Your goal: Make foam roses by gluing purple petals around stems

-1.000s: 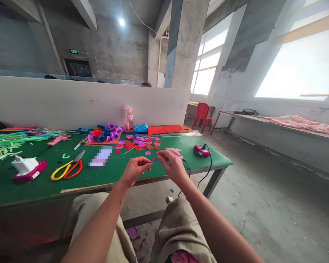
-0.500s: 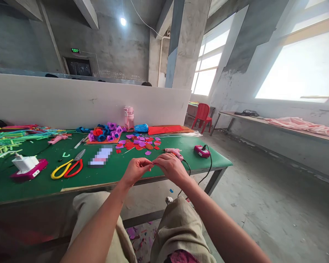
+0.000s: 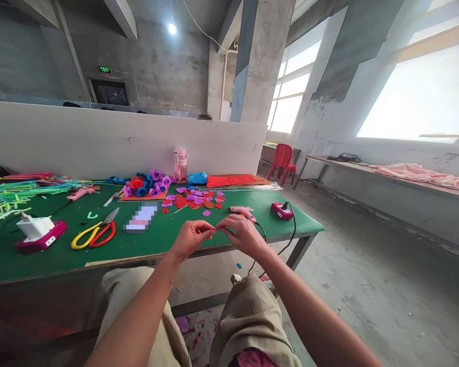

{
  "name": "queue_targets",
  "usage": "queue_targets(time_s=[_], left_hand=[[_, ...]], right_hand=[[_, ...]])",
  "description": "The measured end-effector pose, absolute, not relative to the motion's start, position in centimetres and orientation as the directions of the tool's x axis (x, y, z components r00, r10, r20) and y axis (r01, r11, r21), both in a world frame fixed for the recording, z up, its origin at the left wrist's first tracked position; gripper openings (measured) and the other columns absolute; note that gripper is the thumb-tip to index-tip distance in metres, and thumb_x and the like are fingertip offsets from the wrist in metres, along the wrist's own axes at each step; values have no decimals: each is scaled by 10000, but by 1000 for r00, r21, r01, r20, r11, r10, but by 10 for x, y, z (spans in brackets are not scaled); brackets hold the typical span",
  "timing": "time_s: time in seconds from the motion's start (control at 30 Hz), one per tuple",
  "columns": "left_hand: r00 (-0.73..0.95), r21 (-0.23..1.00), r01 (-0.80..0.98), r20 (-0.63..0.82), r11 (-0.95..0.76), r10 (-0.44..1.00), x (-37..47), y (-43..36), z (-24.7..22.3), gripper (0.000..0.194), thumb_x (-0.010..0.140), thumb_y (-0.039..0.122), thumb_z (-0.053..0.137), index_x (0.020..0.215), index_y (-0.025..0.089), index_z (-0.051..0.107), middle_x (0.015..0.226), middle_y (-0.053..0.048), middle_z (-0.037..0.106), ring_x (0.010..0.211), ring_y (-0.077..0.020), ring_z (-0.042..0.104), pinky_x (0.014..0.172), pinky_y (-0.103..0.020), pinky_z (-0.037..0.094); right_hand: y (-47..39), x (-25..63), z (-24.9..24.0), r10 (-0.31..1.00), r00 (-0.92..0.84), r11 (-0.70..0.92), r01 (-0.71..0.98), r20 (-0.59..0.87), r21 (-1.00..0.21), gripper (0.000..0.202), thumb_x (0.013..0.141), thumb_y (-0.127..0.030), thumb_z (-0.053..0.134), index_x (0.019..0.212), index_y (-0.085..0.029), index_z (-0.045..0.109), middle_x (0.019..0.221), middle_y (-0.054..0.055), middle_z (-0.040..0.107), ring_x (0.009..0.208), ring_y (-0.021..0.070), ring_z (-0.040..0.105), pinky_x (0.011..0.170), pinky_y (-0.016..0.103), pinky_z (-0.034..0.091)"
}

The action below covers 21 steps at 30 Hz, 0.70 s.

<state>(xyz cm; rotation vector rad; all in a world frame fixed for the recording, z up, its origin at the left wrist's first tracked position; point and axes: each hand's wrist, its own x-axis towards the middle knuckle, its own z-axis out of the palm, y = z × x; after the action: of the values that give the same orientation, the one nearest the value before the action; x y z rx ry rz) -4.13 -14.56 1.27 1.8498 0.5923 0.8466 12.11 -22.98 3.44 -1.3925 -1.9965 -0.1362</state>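
Over the table's front edge, my left hand [image 3: 191,237] is closed in a pinch of thumb and fingers. My right hand [image 3: 244,235] meets it fingertip to fingertip, also pinching. A tiny purplish speck shows between them, too small to name. Just behind my right hand lies a pink glue gun [image 3: 243,212] with a black cord. Red and purple paper petals [image 3: 195,200] are scattered on the green tabletop [image 3: 168,239] beyond my hands. Finished-looking purple, blue and red paper flowers [image 3: 153,184] are heaped on an orange sheet behind to the left.
Pliers-like scissors [image 3: 99,232] with yellow and red handles lie at left. Beside them are a white plug on a magenta power block [image 3: 42,237] and colourful sticks [image 3: 7,196]. A pink bottle [image 3: 180,165] stands at the back. Another magenta block [image 3: 282,210] sits at right.
My right hand has shifted slightly right, its fingers more bent and a small gap showing below them. My left hand has hardly moved.
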Motion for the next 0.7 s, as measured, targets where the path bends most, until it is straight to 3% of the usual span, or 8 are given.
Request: queue_targets(time_s=[0.23, 0.4, 0.53, 0.63, 0.7], left_hand=[[633, 907, 48, 296, -419, 715, -43, -146, 13, 280, 680, 423, 650, 726, 150, 694, 625, -32, 647, 597, -136, 543, 561, -232, 399], [594, 896, 62, 321, -440, 738, -43, -145, 12, 234, 684, 391, 656, 729, 163, 687, 654, -24, 652, 596, -125, 532, 549, -222, 388], [565, 890, 66, 339, -450, 753, -41, -143, 9, 200, 682, 362, 665, 706, 163, 671, 638, -5, 632, 564, -101, 486, 539, -212, 372], [570, 903, 34, 335, -429, 750, -40, -142, 6, 205, 666, 359, 684, 709, 159, 667, 647, -7, 633, 577, -101, 486, 551, -213, 373], [585, 923, -8, 317, -385, 747, -39, -142, 6, 215, 660, 360, 690, 719, 155, 665, 652, -9, 630, 581, -101, 487, 549, -212, 371]], right_hand=[[-230, 130, 35, 779, -130, 462, 780, 613, -422, 154, 830, -184, 537, 849, -228, 684, 832, 29, 687, 814, 176, 617, 775, 303, 447], [-229, 130, 30, 791, 128, 369, 680, 598, -633, 124, 804, -283, 565, 799, -228, 676, 769, 23, 682, 780, 189, 622, 731, 311, 463], [-227, 122, 19, 823, 360, 292, 396, 440, -870, 232, 796, -403, 540, 782, -200, 653, 695, 28, 647, 674, 175, 603, 669, 316, 473], [-227, 112, 12, 914, 285, 266, 117, 289, -957, 292, 765, -448, 571, 890, -198, 655, 805, 34, 656, 711, 158, 594, 706, 308, 473], [-227, 106, 10, 949, 204, 241, 20, 240, -970, 289, 734, -422, 619, 913, -198, 656, 827, 25, 653, 723, 143, 581, 723, 291, 461]])
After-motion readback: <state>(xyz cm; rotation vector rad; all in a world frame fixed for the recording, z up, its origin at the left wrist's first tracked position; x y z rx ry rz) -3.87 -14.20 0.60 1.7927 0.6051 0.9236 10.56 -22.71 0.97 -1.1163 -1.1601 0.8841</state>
